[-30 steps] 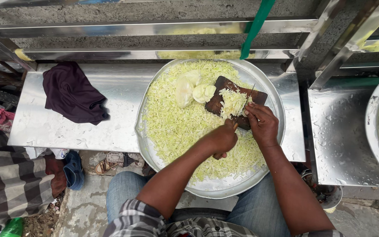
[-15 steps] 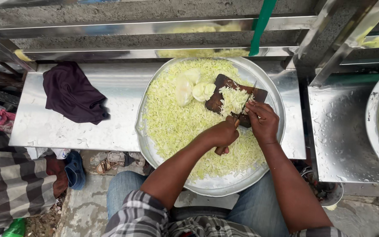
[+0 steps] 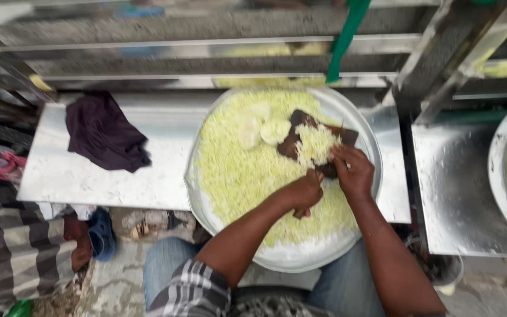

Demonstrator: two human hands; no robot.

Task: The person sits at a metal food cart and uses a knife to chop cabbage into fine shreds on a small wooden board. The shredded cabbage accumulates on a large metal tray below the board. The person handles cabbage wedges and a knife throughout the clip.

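1. Steel table (image 3: 148,176) carries a round metal tray (image 3: 365,126) heaped with shredded cabbage (image 3: 236,170).
2. Our left hand (image 3: 304,191) closes its grip on a knife handle; the blade is blurred.
3. Our right hand (image 3: 354,170) presses shreds on the dark chopping board (image 3: 297,132).
4. A purple cloth (image 3: 104,132) lies crumpled.

bench: steel table (image 3: 118,176) sitting under daylight | rails: metal bars (image 3: 206,47) running behind | floor: rough stone ground (image 3: 136,276) showing below | cloth: dark rag (image 3: 104,132) lying
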